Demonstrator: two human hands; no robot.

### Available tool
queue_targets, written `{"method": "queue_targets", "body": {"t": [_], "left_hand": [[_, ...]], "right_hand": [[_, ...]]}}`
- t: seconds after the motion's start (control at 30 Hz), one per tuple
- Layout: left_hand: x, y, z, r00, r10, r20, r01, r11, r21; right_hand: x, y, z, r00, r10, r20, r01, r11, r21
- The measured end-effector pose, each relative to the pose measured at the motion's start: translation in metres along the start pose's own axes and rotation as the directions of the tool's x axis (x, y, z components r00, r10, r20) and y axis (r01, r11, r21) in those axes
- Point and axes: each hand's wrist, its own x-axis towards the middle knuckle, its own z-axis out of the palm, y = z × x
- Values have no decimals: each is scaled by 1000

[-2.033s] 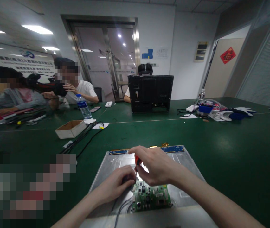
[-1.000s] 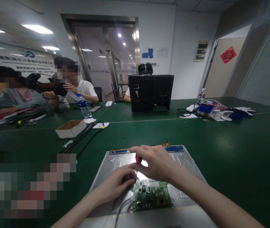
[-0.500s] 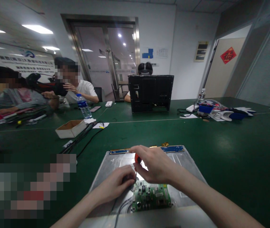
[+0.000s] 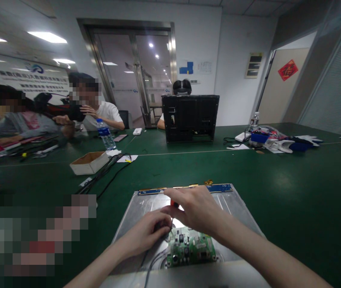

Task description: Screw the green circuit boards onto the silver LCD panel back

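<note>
My right hand point(image 4: 193, 204) is closed around the orange-and-black handle of a screwdriver point(image 4: 174, 203), held upright with its thin shaft pointing down. The shaft meets the upper left corner of a green circuit board point(image 4: 191, 246). Beside that tip, my left hand point(image 4: 155, 226) is closed, thumb and forefinger drawn together against the shaft; what they pinch is hidden. The board lies on a silvery metal panel point(image 4: 131, 216), which has a narrow blue circuit strip point(image 4: 223, 188) along its far edge. Dark cables point(image 4: 151, 266) run from the board's left side.
Across the green table point(image 4: 278, 188) stands a black monitor-like casing point(image 4: 191, 118). To the left are an open white box point(image 4: 89, 166), black cables point(image 4: 104, 172) and a water bottle point(image 4: 106, 134). Gloves point(image 4: 281, 145) lie at the back right. Other people sit on the left.
My right thumb and fingers have shifted around the screwdriver handle, and less of the handle shows. My left hand, the board and the panel stay in place.
</note>
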Motion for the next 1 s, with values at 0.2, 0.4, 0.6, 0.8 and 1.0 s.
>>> {"method": "queue_targets", "body": {"t": [0.2,0.4,0.6,0.8,1.0], "left_hand": [[1,-5,1,1000,19,15,-19,1000,-25],[1,-6,1,1000,16,27,-15,999,-32],[1,-4,1,1000,-17,26,18,1000,-20],[2,0,-2,998,-38,42,38,999,1],[2,-1,-1,998,-44,43,45,999,-6]], "right_hand": [[0,-2,7,1000,17,-7,-17,1000,13],[2,-2,2,999,54,4,-54,998,33],[6,-4,-5,994,102,40,-101,995,-25],[16,-11,-16,975,211,73,-202,972,-119],[25,-18,-17,961,249,117,-228,959,-168]]}}
